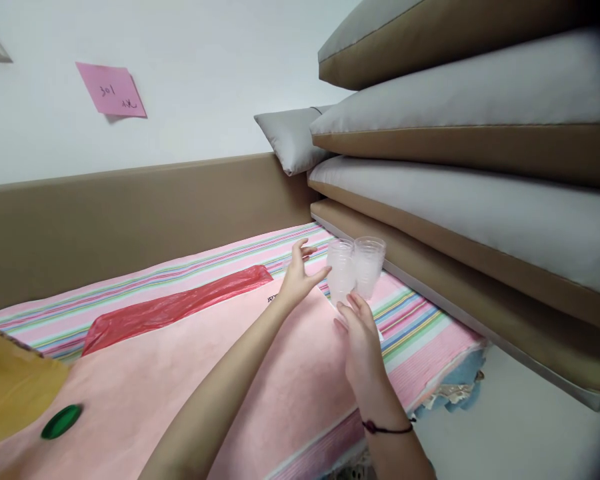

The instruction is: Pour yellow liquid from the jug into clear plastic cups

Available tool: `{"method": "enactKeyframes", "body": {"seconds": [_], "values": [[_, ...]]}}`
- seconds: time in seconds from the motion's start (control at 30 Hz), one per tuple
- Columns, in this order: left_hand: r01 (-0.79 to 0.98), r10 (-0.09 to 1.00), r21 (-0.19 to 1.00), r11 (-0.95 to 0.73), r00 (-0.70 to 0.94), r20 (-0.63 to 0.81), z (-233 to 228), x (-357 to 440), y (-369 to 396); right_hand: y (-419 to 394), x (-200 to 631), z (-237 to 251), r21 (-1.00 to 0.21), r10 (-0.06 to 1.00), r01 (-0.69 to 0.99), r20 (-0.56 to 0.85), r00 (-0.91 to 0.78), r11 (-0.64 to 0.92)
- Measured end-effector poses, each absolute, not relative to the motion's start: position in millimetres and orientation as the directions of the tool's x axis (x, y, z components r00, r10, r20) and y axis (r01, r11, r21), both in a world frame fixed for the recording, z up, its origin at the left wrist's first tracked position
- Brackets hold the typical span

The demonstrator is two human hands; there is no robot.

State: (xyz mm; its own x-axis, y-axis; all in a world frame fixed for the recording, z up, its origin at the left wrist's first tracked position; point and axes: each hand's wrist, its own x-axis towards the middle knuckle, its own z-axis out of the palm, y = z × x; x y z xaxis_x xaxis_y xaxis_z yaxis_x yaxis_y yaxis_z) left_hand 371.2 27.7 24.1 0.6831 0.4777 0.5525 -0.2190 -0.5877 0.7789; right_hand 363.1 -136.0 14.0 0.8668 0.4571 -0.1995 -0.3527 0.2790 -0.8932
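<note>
A stack of grey-and-brown cushions fills the right, and a long brown panel runs along the wall. Below spread the striped cloth and a pink mat over it, with red plastic along the mat's far edge. Next in size come the hands. The left hand has thumb and fingers spread apart, its thumb at or just beside the left cup. The right hand has its fingertips at the cups' lower ends; whether they clamp anything I cannot tell. That cup and the right cup (each perhaps a nested stack) are side by side near the mat's far right corner, rims up. The handling seems midway: the pair is together, while a left-hand grip and letting go remain undone. Smallest is a green lid on the mat.
</note>
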Motion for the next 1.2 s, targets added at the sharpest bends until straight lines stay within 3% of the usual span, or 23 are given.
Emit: {"method": "enactKeyframes", "body": {"seconds": [0.33, 0.73, 1.0, 1.2], "values": [[-0.161, 0.421, 0.832, -0.530, 0.802, 0.424, 31.6, 404.3, 20.6, -135.5, 382.6, 13.2, -0.870, 0.322, -0.330, -0.214, 0.922, 0.366], [-0.275, 0.499, 0.812, -0.515, 0.674, 0.545, 68.3, 398.4, 11.7, -139.1, 384.4, 14.9, -0.887, 0.316, -0.295, -0.183, 0.931, 0.354], [-0.296, 0.592, 0.778, -0.554, 0.516, 0.619, 112.9, 316.8, 10.5, -140.7, 375.1, 16.9, -0.896, 0.360, -0.293, -0.166, 0.918, 0.333], [-0.069, 0.618, 0.779, -0.623, 0.566, 0.545, 93.5, 198.3, 2.9, -140.3, 347.7, 18.5, -0.919, 0.419, -0.255, -0.113, 0.901, 0.300]]}}
